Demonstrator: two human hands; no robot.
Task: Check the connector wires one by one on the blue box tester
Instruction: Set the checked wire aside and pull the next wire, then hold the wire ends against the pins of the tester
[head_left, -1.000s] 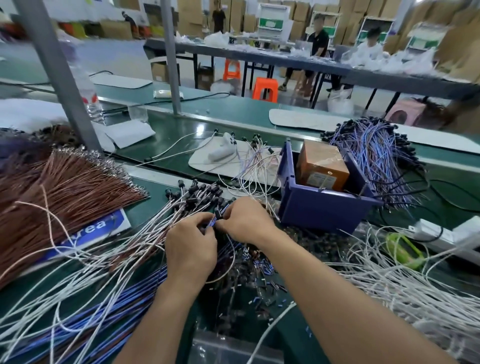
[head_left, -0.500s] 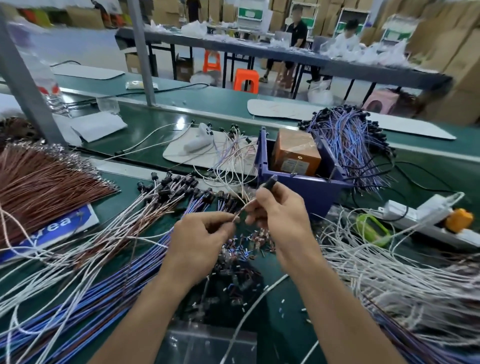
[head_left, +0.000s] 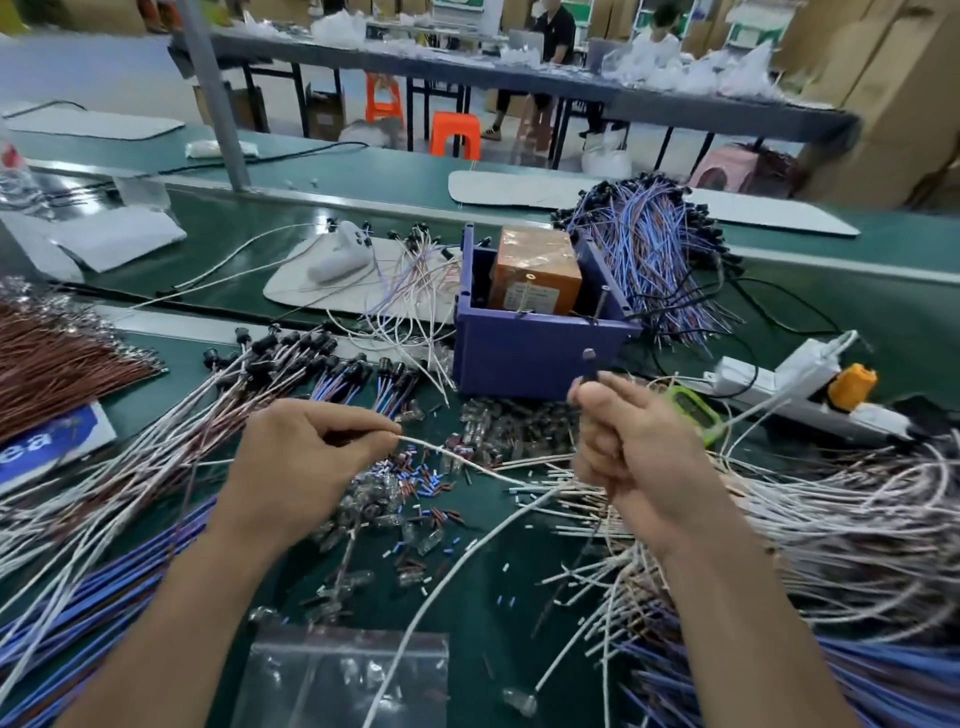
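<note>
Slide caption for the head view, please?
Left hand pinches a white wire; right hand grips a connector near blue box tester.

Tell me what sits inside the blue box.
An orange block with a label stands in the box. The front wall hides the block's base and the box floor.

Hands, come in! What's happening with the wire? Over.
Left hand pinches white wire. Right hand grips its black connector, near blue box tester. Nothing in between.
</note>
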